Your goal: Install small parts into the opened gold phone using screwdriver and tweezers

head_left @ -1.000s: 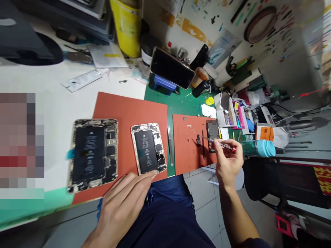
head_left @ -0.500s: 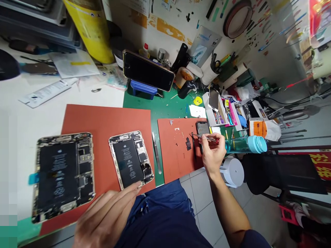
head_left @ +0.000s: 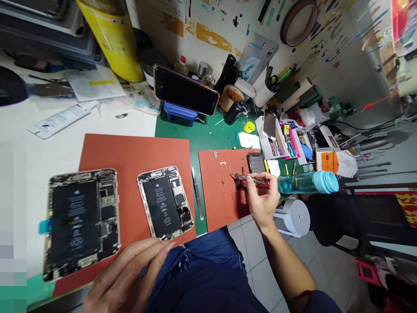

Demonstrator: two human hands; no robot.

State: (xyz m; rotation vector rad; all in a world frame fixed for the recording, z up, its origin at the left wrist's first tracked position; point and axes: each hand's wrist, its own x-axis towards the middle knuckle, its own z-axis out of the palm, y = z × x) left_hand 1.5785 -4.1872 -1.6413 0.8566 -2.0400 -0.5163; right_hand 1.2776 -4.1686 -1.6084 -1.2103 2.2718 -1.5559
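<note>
My right hand (head_left: 263, 198) pinches a slim screwdriver (head_left: 257, 179) with a red end. Its thin tip points left, over the right-hand brick-red mat (head_left: 215, 213), close to a small black part (head_left: 238, 182). My left hand (head_left: 130, 271) has its fingers stretched out at the bottom edge of the smaller opened phone (head_left: 161, 202); whether they touch it I cannot tell. That phone lies on the left brick-red mat (head_left: 130, 150) with its battery and boards exposed. A larger opened phone (head_left: 74, 217), with a blue tab on its side, lies further left.
Tweezers (head_left: 197, 193) lie between the mats. A lit phone (head_left: 256, 163) and a blue bottle (head_left: 306, 182) are beside my right hand. Behind, a dark phone (head_left: 185, 89) leans on a blue stand (head_left: 180, 114). A white box of tools (head_left: 273, 139) stands at the back right.
My right hand has moved a little left with the screwdriver, its tip now further over the mat. My left hand has drawn back slightly from the smaller phone's lower edge.
</note>
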